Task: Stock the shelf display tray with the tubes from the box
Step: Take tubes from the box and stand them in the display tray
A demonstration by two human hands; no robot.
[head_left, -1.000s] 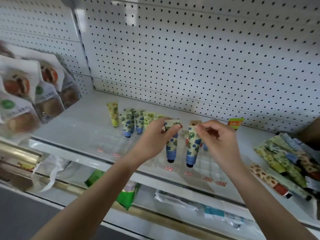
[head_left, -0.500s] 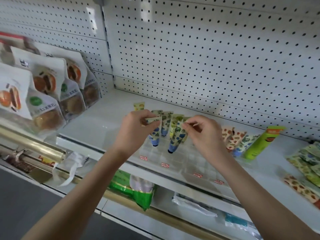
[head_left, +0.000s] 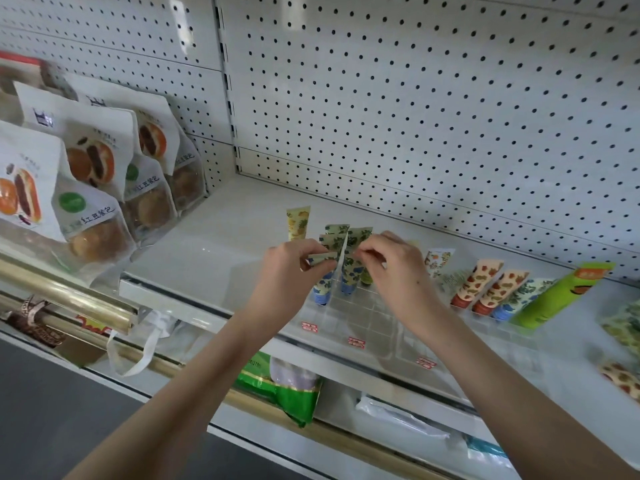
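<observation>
White perforated metal panelling (head_left: pixel 433 109) backs a pale shelf (head_left: pixel 221 244). Head view: bagged buns (head_left: pixel 93 174) lean at the left of the frame, and a green bag (head_left: pixel 280 389) lies on the lower shelf at bottom centre. A clear display tray (head_left: pixel 374 315) with dividers sits along the shelf front, with red price labels (head_left: pixel 310 326) on its edge. At the right of the tray stand two orange-patterned tubes (head_left: pixel 476 282), a blue-capped leafy tube (head_left: pixel 519 297) and a large green tube (head_left: pixel 561 294). Loose tubes (head_left: pixel 621 375) lie at the far right edge. A yellow tube (head_left: pixel 298 223) stands behind the hands.

The left hand (head_left: pixel 294 271) pinches the flat crimped end of a floral tube (head_left: pixel 320 289), cap down in the tray's left part. The right hand (head_left: pixel 398 271) pinches the top of a second floral tube (head_left: pixel 348 277) just beside it. More floral tube tops (head_left: pixel 334 232) rise between the two hands, whose fingertips are nearly touching.
</observation>
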